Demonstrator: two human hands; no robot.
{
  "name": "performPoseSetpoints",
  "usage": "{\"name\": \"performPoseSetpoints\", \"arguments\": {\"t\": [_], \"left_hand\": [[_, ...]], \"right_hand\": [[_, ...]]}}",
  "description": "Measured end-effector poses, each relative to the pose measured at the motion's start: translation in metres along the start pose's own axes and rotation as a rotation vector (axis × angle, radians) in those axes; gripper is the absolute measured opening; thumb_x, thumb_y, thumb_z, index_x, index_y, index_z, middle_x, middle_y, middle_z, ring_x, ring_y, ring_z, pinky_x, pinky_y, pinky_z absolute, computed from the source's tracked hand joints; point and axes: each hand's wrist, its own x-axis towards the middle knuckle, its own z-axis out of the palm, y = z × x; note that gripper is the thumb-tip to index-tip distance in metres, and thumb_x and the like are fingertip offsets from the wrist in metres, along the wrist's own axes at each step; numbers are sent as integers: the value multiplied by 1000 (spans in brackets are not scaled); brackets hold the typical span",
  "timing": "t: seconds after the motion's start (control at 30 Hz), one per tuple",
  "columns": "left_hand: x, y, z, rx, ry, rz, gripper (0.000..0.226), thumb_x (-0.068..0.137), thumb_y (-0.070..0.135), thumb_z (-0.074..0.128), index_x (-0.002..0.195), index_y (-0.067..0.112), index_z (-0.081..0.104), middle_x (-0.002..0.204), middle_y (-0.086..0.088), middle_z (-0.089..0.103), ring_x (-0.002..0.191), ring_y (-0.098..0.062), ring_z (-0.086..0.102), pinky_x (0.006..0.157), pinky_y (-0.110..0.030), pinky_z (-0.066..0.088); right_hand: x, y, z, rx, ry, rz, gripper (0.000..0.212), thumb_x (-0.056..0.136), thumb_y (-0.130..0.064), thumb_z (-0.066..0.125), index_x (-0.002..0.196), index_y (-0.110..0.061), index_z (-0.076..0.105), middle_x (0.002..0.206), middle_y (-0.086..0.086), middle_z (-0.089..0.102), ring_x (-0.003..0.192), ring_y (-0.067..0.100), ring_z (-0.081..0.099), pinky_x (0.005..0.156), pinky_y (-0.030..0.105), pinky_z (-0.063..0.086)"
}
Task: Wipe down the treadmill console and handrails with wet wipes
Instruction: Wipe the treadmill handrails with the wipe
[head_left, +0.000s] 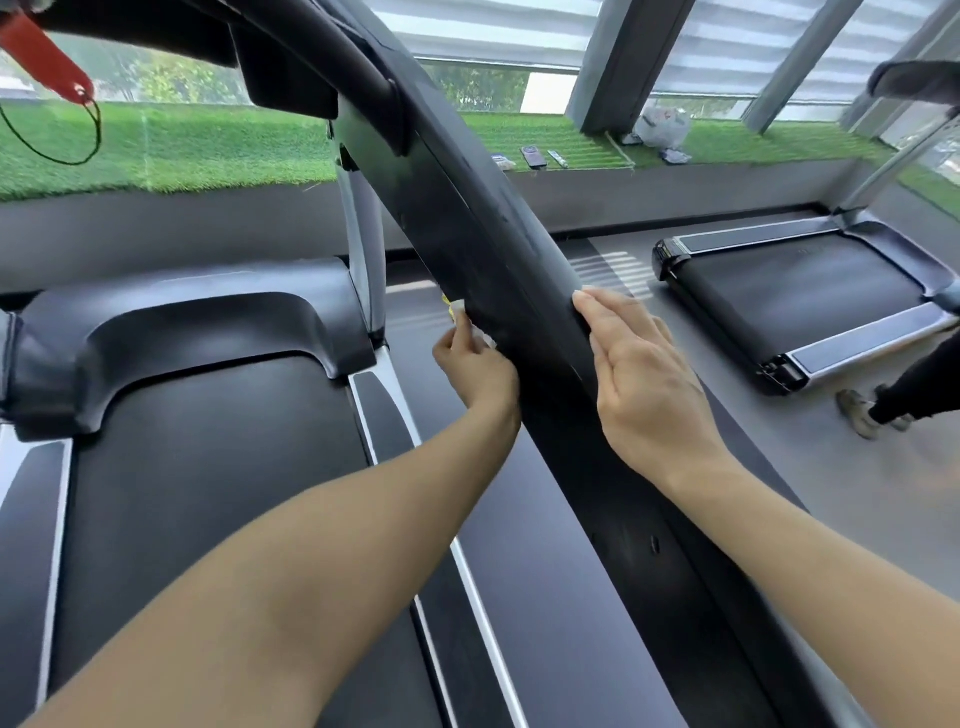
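Observation:
A wide black handrail (498, 244) of the treadmill runs diagonally from the top centre down to the bottom right. My left hand (475, 364) holds a white wet wipe (462, 314) against the rail's left underside; only a small part of the wipe shows above my fingers. My right hand (639, 374) lies flat on the rail's right edge with its fingers straight. The console is mostly out of frame at the top left.
The treadmill belt (208, 493) and black motor cover (182, 332) lie below left. A red safety key (47, 57) on a cord hangs top left. A second treadmill (800, 291) stands at right, a person's legs (893, 400) beside it. Remotes and a bag rest on the grass ledge (571, 140).

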Motion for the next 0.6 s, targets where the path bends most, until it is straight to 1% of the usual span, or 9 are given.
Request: {"name": "performPoseSetpoints", "arguments": {"t": [0.03,0.1,0.17,0.27,0.37,0.4,0.43,0.5,0.6], "left_hand": [[-13,-5,-4,44,-31,56,19,103,20,38,104,17,56,94,5,48,70,1,52,69,-14,44],[-44,-16,-17,125,-93,127,26,103,22,36,120,22,56,108,10,44,84,-1,53,80,-17,46],[-55,-19,-22,144,-126,144,24,102,24,37,118,29,55,107,16,41,79,6,52,78,-12,45],[-29,-4,-10,131,-79,114,27,102,17,38,123,22,54,108,10,43,84,0,51,84,-14,44],[-8,10,2,-5,-1,5,13,101,19,43,111,21,52,85,14,44,73,-1,50,63,-6,42],[-11,12,4,-35,7,-4,11,101,22,44,108,18,52,81,14,44,67,1,50,60,-6,42],[-20,12,3,-40,2,14,14,101,25,44,109,17,53,83,13,45,66,4,51,65,-7,43],[-44,3,-1,-2,-36,89,26,102,28,40,119,16,55,100,10,46,76,6,52,80,-11,44],[-88,-11,-10,39,-112,148,34,102,16,38,133,23,51,110,12,39,83,8,51,78,-4,40]], "right_hand": [[0,0,0,3,0,0,44,99,-8,37,143,-14,40,146,-6,39,132,12,32,99,6,14],[0,0,0,4,-3,9,45,99,-7,37,143,-15,39,147,-7,38,132,12,31,100,9,15],[-1,-2,0,5,-4,6,45,99,-7,37,144,-15,39,147,-8,37,132,10,30,100,10,17],[-1,-1,1,11,-8,7,45,99,-7,37,144,-15,39,147,-9,38,132,10,30,100,10,17],[0,1,2,13,-2,4,45,99,-7,37,143,-15,40,146,-8,38,132,11,31,100,8,14],[0,1,2,11,-1,3,44,99,-8,37,143,-14,40,146,-8,39,132,12,32,100,7,14],[0,1,2,12,0,0,44,99,-8,37,143,-14,40,146,-7,39,132,13,33,99,7,14],[1,1,2,10,4,-8,44,99,-8,37,143,-14,40,146,-7,39,132,14,33,99,8,14],[1,0,2,10,2,5,44,100,-10,36,143,-15,39,147,-7,37,133,12,31,101,11,16]]}}
